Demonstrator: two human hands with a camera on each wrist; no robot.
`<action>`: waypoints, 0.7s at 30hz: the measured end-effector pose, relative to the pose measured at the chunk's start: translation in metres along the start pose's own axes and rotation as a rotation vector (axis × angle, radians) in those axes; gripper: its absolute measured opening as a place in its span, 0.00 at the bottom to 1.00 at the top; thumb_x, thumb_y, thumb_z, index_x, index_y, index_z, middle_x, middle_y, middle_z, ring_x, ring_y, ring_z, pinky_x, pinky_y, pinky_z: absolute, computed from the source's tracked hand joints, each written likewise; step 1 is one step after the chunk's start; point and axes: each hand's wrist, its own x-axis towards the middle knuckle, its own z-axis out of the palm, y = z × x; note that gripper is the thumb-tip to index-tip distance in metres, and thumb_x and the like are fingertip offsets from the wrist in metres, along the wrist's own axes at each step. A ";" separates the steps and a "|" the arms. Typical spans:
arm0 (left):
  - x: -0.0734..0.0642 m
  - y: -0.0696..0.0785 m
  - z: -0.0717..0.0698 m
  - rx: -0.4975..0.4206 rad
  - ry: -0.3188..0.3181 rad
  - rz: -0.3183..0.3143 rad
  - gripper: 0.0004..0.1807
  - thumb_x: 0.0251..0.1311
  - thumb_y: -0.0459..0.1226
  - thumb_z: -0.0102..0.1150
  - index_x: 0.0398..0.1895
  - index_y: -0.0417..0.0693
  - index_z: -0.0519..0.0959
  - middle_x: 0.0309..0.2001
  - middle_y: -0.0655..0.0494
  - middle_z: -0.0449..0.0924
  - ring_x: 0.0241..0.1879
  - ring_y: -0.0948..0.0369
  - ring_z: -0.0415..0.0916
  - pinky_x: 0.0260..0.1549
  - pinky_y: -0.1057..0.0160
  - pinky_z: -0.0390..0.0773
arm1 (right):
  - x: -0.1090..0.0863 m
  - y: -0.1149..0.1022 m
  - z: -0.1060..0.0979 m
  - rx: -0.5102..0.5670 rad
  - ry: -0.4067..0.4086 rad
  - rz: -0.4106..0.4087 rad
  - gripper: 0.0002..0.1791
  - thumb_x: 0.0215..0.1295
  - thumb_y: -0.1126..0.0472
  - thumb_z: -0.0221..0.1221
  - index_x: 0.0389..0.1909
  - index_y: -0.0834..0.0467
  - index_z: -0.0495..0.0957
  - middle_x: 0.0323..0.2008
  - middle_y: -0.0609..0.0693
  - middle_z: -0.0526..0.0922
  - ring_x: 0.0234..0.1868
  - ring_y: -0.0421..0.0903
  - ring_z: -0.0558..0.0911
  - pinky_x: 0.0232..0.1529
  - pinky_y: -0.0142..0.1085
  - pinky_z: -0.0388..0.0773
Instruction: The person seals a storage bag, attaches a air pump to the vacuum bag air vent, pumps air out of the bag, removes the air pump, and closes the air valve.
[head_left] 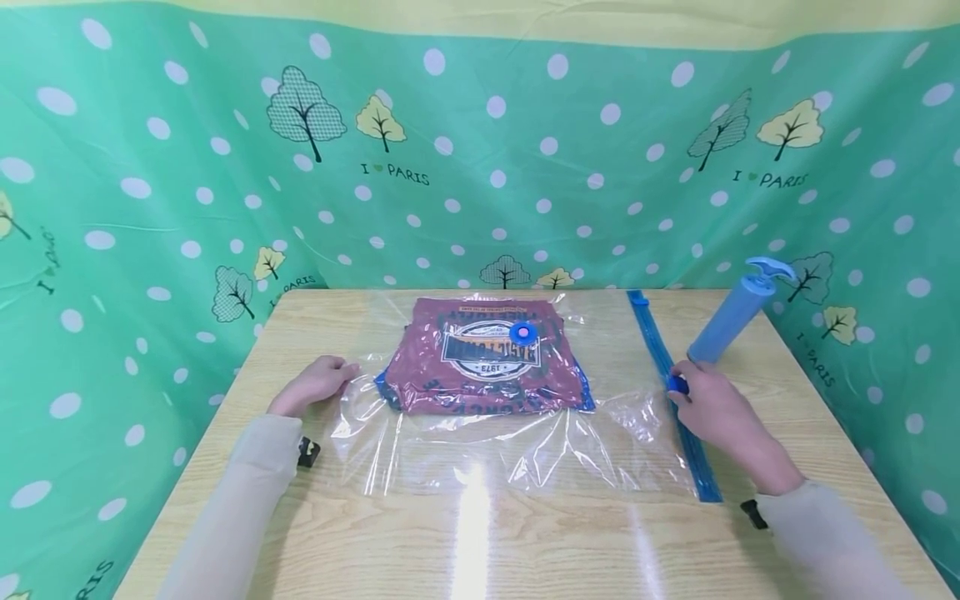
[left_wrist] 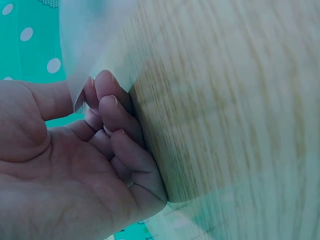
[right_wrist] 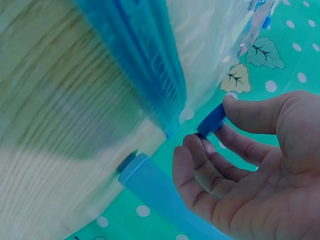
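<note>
A clear vacuum storage bag [head_left: 450, 450] lies flat on the table with a folded maroon garment [head_left: 495, 308] inside, its print showing through. On the bag's upper face sits a round blue valve [head_left: 523, 335] with a pinkish centre. My left hand [head_left: 318, 382] pinches the bag's left edge between thumb and fingers, and the plastic edge [left_wrist: 80, 100] shows there in the left wrist view. Over the blue zip strip [head_left: 693, 450] at the bag's right end, my right hand [head_left: 720, 412] holds a small round blue cap [right_wrist: 212, 120] between thumb and fingers.
A blue hand pump [head_left: 727, 321] with a T-shaped handle stands on the table just beyond my right hand. At the strip's far end is a small blue slider [head_left: 637, 300]. Green dotted cloth [head_left: 480, 208] hangs behind and on both sides of the wooden table [head_left: 360, 550].
</note>
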 end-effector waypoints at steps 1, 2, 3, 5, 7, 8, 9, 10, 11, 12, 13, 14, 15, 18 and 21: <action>0.000 0.000 0.000 0.000 0.000 0.002 0.21 0.82 0.45 0.46 0.25 0.48 0.70 0.26 0.56 0.71 0.29 0.58 0.66 0.35 0.58 0.69 | 0.001 -0.001 0.001 -0.001 0.000 -0.003 0.18 0.74 0.68 0.61 0.59 0.74 0.74 0.51 0.73 0.76 0.44 0.63 0.80 0.37 0.53 0.82; 0.000 0.000 0.000 0.001 -0.002 0.004 0.21 0.82 0.45 0.45 0.26 0.48 0.70 0.26 0.56 0.71 0.29 0.58 0.66 0.35 0.58 0.69 | 0.002 -0.002 0.002 -0.002 0.000 -0.007 0.18 0.74 0.68 0.61 0.59 0.74 0.74 0.52 0.73 0.76 0.45 0.65 0.80 0.39 0.54 0.82; -0.001 0.000 -0.001 0.001 -0.002 0.006 0.21 0.82 0.45 0.45 0.26 0.48 0.70 0.26 0.55 0.71 0.29 0.58 0.66 0.35 0.58 0.69 | 0.002 -0.003 0.002 -0.004 -0.001 -0.011 0.19 0.74 0.68 0.61 0.59 0.74 0.74 0.52 0.74 0.76 0.47 0.66 0.80 0.40 0.56 0.82; -0.002 0.000 -0.001 0.000 -0.005 0.008 0.22 0.82 0.45 0.45 0.26 0.48 0.70 0.27 0.55 0.71 0.30 0.57 0.66 0.35 0.57 0.69 | 0.004 -0.005 0.003 -0.006 -0.004 -0.016 0.20 0.74 0.67 0.61 0.61 0.74 0.74 0.53 0.74 0.76 0.51 0.68 0.80 0.44 0.60 0.81; -0.002 0.000 -0.001 0.001 -0.004 0.009 0.22 0.83 0.45 0.45 0.26 0.48 0.70 0.27 0.55 0.71 0.30 0.57 0.67 0.36 0.57 0.69 | 0.004 -0.007 0.004 -0.007 -0.003 -0.021 0.20 0.75 0.67 0.61 0.61 0.74 0.73 0.52 0.73 0.77 0.51 0.68 0.80 0.46 0.61 0.81; -0.003 0.000 -0.001 0.002 -0.003 0.009 0.22 0.83 0.45 0.45 0.26 0.48 0.70 0.27 0.55 0.71 0.30 0.57 0.66 0.36 0.57 0.69 | 0.005 -0.007 0.005 -0.008 -0.002 -0.023 0.20 0.75 0.67 0.60 0.62 0.74 0.73 0.52 0.72 0.77 0.51 0.68 0.80 0.47 0.62 0.80; -0.003 0.000 -0.001 0.003 0.000 0.008 0.22 0.83 0.45 0.45 0.26 0.48 0.70 0.27 0.55 0.71 0.30 0.57 0.66 0.36 0.57 0.69 | 0.005 -0.008 0.006 -0.010 0.000 -0.025 0.21 0.75 0.67 0.60 0.62 0.75 0.73 0.52 0.72 0.77 0.50 0.67 0.81 0.47 0.61 0.80; -0.002 0.000 -0.001 0.003 0.001 0.008 0.22 0.83 0.45 0.45 0.26 0.48 0.70 0.27 0.55 0.71 0.30 0.57 0.66 0.36 0.57 0.69 | 0.006 -0.008 0.006 -0.012 0.003 -0.026 0.21 0.75 0.67 0.61 0.62 0.75 0.73 0.51 0.71 0.78 0.49 0.66 0.81 0.46 0.61 0.81; -0.002 0.001 -0.001 0.006 0.002 0.008 0.22 0.83 0.45 0.45 0.26 0.48 0.70 0.27 0.55 0.71 0.30 0.57 0.66 0.36 0.57 0.69 | 0.006 -0.009 0.007 -0.016 0.006 -0.027 0.21 0.75 0.66 0.61 0.62 0.75 0.73 0.51 0.70 0.78 0.48 0.65 0.81 0.45 0.60 0.81; -0.002 0.001 -0.001 0.007 0.004 0.008 0.22 0.83 0.45 0.45 0.25 0.48 0.70 0.27 0.55 0.71 0.30 0.57 0.66 0.36 0.57 0.69 | 0.006 -0.009 0.008 -0.021 0.010 -0.031 0.21 0.75 0.66 0.61 0.62 0.75 0.73 0.50 0.70 0.78 0.46 0.63 0.81 0.44 0.59 0.81; -0.002 0.001 -0.001 0.007 0.005 0.007 0.22 0.82 0.45 0.45 0.25 0.48 0.70 0.27 0.55 0.70 0.30 0.57 0.66 0.35 0.57 0.68 | 0.007 -0.010 0.008 -0.026 0.012 -0.033 0.21 0.75 0.66 0.61 0.62 0.74 0.73 0.49 0.70 0.78 0.44 0.62 0.81 0.42 0.57 0.82; -0.003 0.001 -0.001 0.006 0.006 0.005 0.22 0.82 0.45 0.46 0.25 0.48 0.70 0.27 0.55 0.71 0.30 0.57 0.66 0.35 0.57 0.68 | 0.007 -0.011 0.009 -0.028 0.015 -0.036 0.21 0.75 0.66 0.61 0.62 0.74 0.73 0.49 0.70 0.78 0.43 0.61 0.81 0.42 0.56 0.82; -0.003 0.001 -0.001 0.006 0.005 0.005 0.22 0.82 0.45 0.45 0.25 0.48 0.70 0.27 0.55 0.71 0.30 0.57 0.66 0.35 0.57 0.68 | 0.008 -0.011 0.010 -0.032 0.019 -0.040 0.21 0.74 0.66 0.62 0.62 0.74 0.74 0.49 0.70 0.78 0.43 0.60 0.81 0.41 0.55 0.82; -0.003 0.002 -0.001 0.004 0.006 0.000 0.22 0.82 0.45 0.46 0.25 0.48 0.70 0.27 0.55 0.70 0.30 0.57 0.66 0.35 0.57 0.68 | 0.009 -0.014 0.012 -0.036 0.029 -0.050 0.21 0.74 0.67 0.63 0.62 0.74 0.74 0.49 0.70 0.79 0.43 0.60 0.81 0.40 0.54 0.82; -0.002 0.002 -0.001 0.001 0.004 -0.004 0.22 0.82 0.45 0.46 0.25 0.48 0.70 0.26 0.55 0.70 0.30 0.57 0.66 0.35 0.57 0.68 | 0.011 -0.016 0.013 -0.032 0.033 -0.052 0.21 0.73 0.67 0.63 0.62 0.73 0.75 0.49 0.69 0.79 0.44 0.60 0.81 0.41 0.55 0.82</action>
